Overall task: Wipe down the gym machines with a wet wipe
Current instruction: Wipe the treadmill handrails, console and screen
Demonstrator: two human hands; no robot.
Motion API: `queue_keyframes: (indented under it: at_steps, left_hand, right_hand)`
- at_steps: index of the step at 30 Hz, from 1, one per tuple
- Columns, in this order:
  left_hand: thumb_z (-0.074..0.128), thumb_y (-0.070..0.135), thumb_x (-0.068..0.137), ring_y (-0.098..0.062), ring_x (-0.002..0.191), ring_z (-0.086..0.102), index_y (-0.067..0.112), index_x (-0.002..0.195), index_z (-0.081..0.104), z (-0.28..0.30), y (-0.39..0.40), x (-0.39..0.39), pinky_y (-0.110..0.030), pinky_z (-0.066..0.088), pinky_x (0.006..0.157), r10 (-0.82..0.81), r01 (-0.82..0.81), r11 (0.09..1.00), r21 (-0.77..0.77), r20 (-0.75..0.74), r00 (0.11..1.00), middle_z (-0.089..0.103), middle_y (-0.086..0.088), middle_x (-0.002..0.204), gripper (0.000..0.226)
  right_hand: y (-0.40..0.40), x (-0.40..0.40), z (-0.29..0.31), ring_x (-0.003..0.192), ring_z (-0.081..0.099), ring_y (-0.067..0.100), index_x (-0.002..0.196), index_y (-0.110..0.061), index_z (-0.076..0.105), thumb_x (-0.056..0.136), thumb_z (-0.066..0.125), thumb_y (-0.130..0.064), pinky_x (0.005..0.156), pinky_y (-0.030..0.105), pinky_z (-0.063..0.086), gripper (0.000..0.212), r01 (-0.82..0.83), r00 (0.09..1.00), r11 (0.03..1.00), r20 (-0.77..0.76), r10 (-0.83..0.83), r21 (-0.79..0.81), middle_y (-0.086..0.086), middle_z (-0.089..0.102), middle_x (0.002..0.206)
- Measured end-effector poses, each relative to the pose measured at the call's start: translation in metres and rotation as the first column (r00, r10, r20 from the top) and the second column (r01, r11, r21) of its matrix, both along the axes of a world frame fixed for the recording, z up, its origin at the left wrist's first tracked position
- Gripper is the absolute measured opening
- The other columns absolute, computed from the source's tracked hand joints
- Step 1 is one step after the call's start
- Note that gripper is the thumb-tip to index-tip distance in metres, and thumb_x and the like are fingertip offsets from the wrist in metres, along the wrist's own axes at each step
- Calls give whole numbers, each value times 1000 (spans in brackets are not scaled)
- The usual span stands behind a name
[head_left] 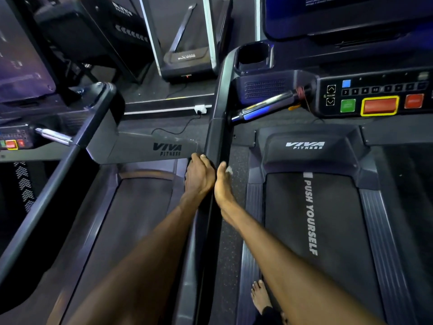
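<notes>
A black side handrail (216,127) of the right treadmill runs from the cup holder down the middle of the view. My left hand (199,177) grips this rail from its left side, fingers curled over the top. My right hand (222,186) lies against the rail's right side and holds a small white wet wipe (229,170), of which only a corner shows past the thumb. The two hands are side by side, almost touching. The fingers of my right hand are hidden behind the hand.
The right treadmill has a belt (311,219) reading "PUSH YOURSELF" and a console (379,97) with green, red and yellow-framed buttons. The left treadmill (140,207) stands close by with its own rail (58,179). My bare foot (260,299) stands between them. A white power plug (200,109) sits on the floor.
</notes>
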State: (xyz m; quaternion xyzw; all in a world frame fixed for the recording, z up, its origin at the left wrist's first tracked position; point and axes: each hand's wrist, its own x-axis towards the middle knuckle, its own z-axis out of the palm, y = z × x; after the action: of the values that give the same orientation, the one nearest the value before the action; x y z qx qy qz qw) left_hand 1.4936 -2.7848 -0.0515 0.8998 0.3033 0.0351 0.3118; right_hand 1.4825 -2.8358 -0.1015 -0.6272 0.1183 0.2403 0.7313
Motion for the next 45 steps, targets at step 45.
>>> queue_keyframes:
  at_steps: [45]
  left_hand:
    - [21,38,104,-42,102,54,14,97,43,9,-3,45,-44,38,83,47,-34,997,66,-203,978,59,-21,110,34]
  right_hand:
    - [6,140,36,132,47,35,145,-6,40,104,24,-54,110,42,36,64,-95,993,982,-88,81,-163,18,45,149]
